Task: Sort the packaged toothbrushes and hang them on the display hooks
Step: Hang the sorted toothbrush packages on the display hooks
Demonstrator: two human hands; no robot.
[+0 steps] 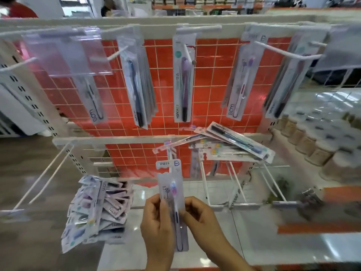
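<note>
Holding one pack (172, 208) upright between both hands, left hand (156, 222) and right hand (199, 218) are pinching its edges below the rack (156, 139); match its print, then be threading the hang hole squarely onto a hook (281, 52).

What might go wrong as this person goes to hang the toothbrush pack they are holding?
1. Both hands, left and right, grip the toothbrush pack low down, so its top could wobble and miss a hook.
2. The loose packs lying across the lower hooks look unsteady; a nudge might send them sliding off.
3. Several hanging packs look alike, so it may land on the wrong hook, say with the purple one.
</note>
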